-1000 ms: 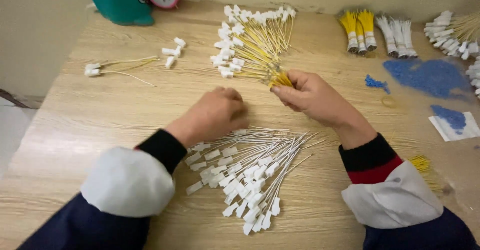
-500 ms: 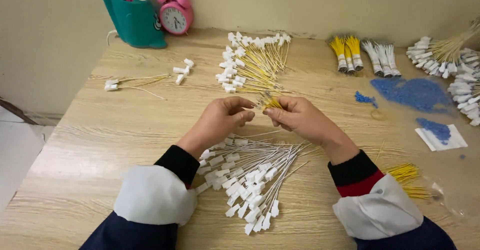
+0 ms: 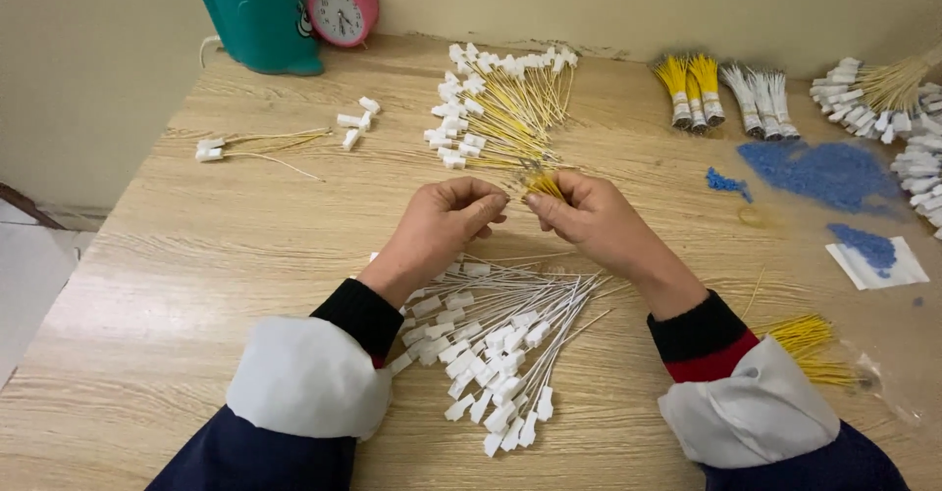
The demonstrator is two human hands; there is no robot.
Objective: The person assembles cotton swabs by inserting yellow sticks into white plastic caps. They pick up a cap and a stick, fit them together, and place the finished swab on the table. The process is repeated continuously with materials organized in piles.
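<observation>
My left hand and my right hand meet above the middle of the wooden table, fingertips almost touching. My right hand pinches the near ends of a fan of yellow wires with white tags that spreads away toward the back. My left hand's fingers are curled close at the same spot; whether they grip a wire is hidden. Under my wrists lies a pile of white wires with white tags.
A teal holder and a pink alarm clock stand at the back left. Loose tagged wires lie left. Yellow and white bundles, blue granules, more tagged wires and a yellow bunch sit right.
Both hands have drawn closer together and nearer to me, with the yellow wire ends held between them. The view has tilted up, showing the clock and holder.
</observation>
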